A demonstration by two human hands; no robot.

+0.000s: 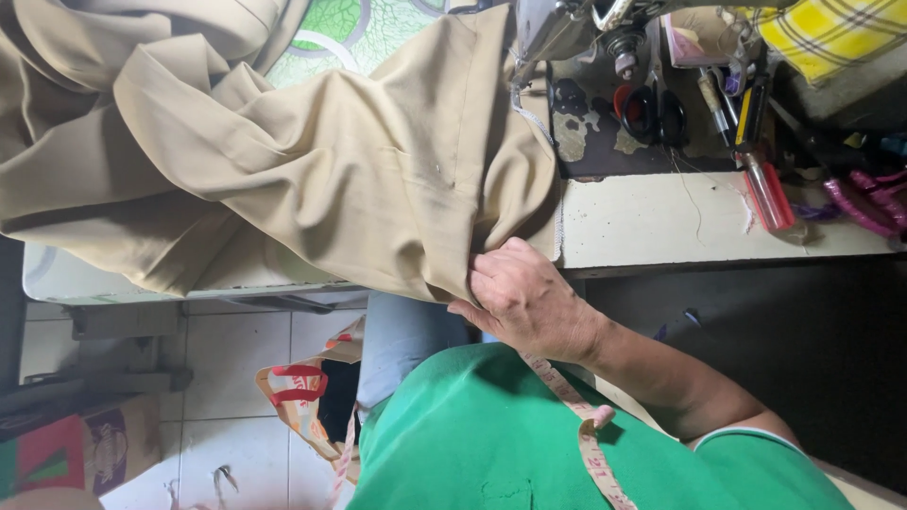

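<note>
Hand (524, 302) is curled shut on the tan cloth (359, 170), pinched at its lower fold by the bench (652, 222) edge; which hand cannot be told. Cloth could be dragged off, most of it hanging unsupported. Counted: 1 hand, 1 cloth, 1 tape measure (581, 425), 1 scissors (652, 113).

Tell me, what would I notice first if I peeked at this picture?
A big heap of tan cloth fills the left and middle, draped over the sewing table. One hand grips its edge at the table's front, above a bright green shirt with a measuring tape lying across it. Scissors lie near the sewing machine.
</note>
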